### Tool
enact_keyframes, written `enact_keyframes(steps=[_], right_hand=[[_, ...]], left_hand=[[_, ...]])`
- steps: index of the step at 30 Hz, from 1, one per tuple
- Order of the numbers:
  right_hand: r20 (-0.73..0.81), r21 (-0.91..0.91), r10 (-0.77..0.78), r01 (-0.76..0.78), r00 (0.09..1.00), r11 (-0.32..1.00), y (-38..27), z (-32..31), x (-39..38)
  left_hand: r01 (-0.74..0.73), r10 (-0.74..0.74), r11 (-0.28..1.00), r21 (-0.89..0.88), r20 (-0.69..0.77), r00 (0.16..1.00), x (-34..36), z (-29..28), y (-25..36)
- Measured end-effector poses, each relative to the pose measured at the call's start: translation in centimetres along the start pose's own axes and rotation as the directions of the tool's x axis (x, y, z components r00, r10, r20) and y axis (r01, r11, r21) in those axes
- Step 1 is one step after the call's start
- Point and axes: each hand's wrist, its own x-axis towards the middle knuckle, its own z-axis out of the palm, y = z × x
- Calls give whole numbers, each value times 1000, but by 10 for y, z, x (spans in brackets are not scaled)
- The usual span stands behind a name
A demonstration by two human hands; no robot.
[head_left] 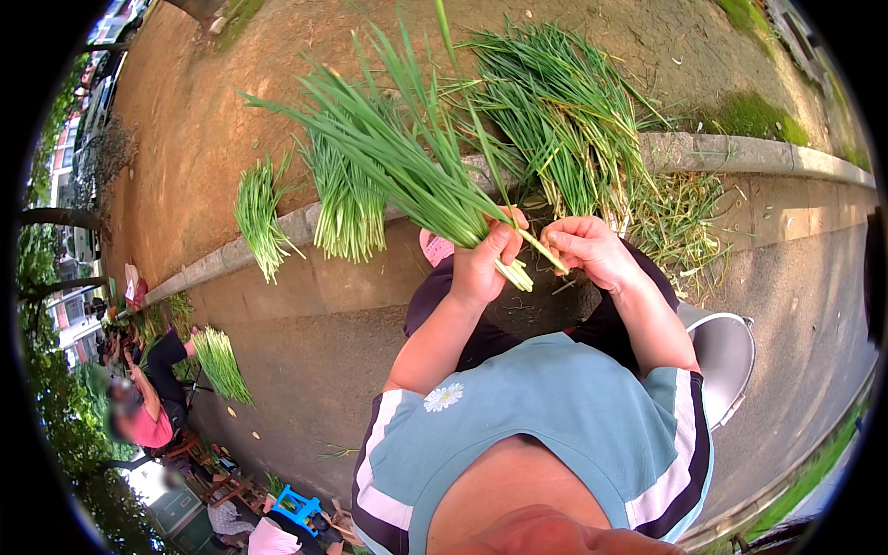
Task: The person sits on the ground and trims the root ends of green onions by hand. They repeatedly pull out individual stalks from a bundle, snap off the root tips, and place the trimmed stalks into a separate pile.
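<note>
My left hand (pixel 486 264) is closed around a bunch of garlic chives (pixel 407 171), their long green leaves fanning up and to the left. One stalk (pixel 539 248) slants away from that bunch toward my right hand (pixel 592 252). The thumb and fingers of the right hand pinch its pale lower end. Beyond both hands, a large loose heap of garlic chives (pixel 564 111) lies across the kerb. Two neater piles rest further left: a bigger pile of chives (pixel 350 199) and a smaller one (pixel 261 217), pale ends toward the pavement.
Stripped leaves and scraps (pixel 680 227) litter the ground right of the heap. A stone kerb (pixel 758 157) divides bare soil from pavement. A grey bucket (pixel 726 361) stands by my right side. Far left, a seated person (pixel 153 416) is near another chive bundle (pixel 222 365) and a blue stool (pixel 296 507).
</note>
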Motion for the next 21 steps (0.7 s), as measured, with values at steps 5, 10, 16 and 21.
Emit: enact_keyframes(steps=[5, 10, 16, 21], right_hand=[[-36, 40, -64, 66, 997, 997, -4, -9, -9], [-86, 69, -179, 185, 980, 980, -13, -23, -16], [-370, 157, -403, 483, 837, 861, -17, -86, -53], [-574, -323, -816, -934, 64, 154, 45, -212, -98]], left_hand=[[-44, 43, 999, -23, -59, 997, -2, -2, 5], [-139, 136, 988, -64, -52, 989, 1, -9, 11], [-180, 172, 981, -77, -101, 980, -1, -14, 23], [-128, 114, 978, -166, -89, 989, -2, -16, 20]])
